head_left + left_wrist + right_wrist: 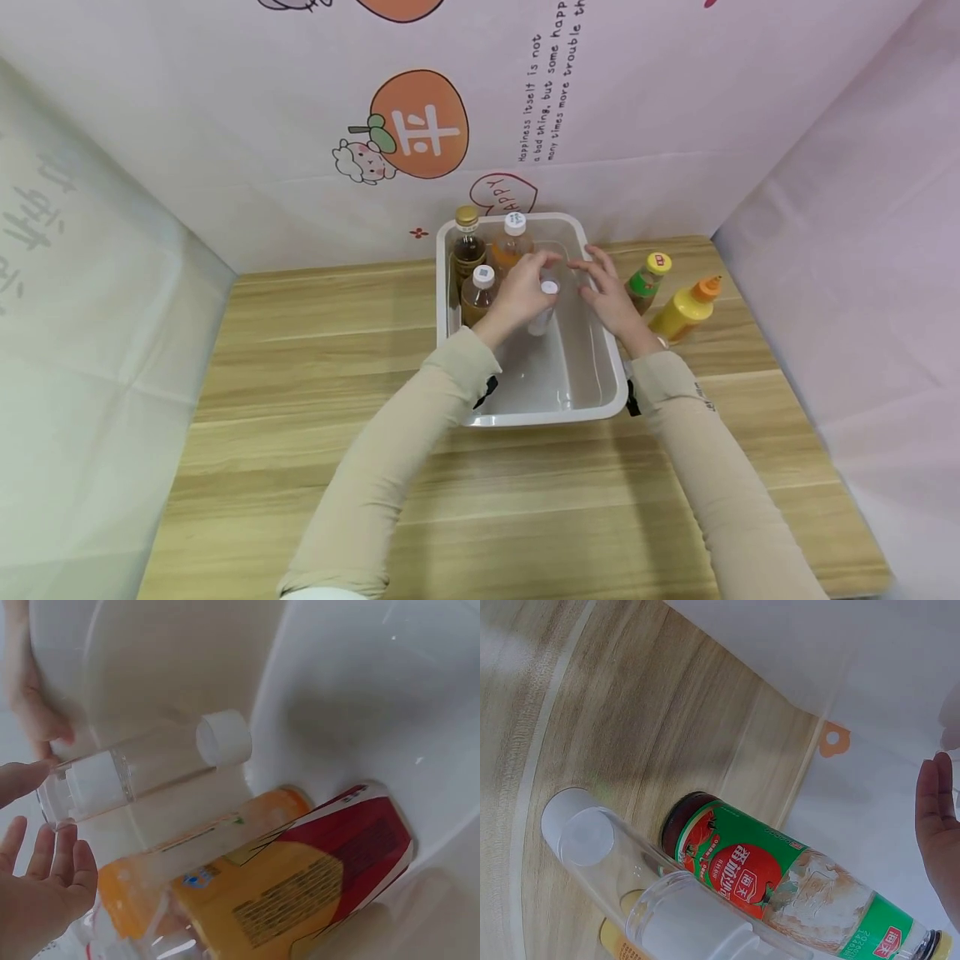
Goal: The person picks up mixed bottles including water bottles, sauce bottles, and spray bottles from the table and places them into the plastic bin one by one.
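Note:
My left hand (519,293) is inside a white plastic basin (534,419) and pinches the top of a small clear bottle (541,320) with a white top. In the left wrist view, thumb and fingertips lie on either side of that top, and the bottle (157,765) has a white base. Beside it in the basin stand a gold-capped dark bottle (468,250), a white-capped orange bottle (513,243) and a white-capped brown bottle (478,302). My right hand (611,296) is at the basin's right rim, fingers loosely extended, holding nothing.
Right of the basin stand a green-labelled tomato sauce bottle (739,874), a yellow squeeze bottle (684,313) with an orange tip, and another clear bottle (619,859) with a white base. The wooden table (315,375) meets white cloth walls (262,167) behind and at both sides.

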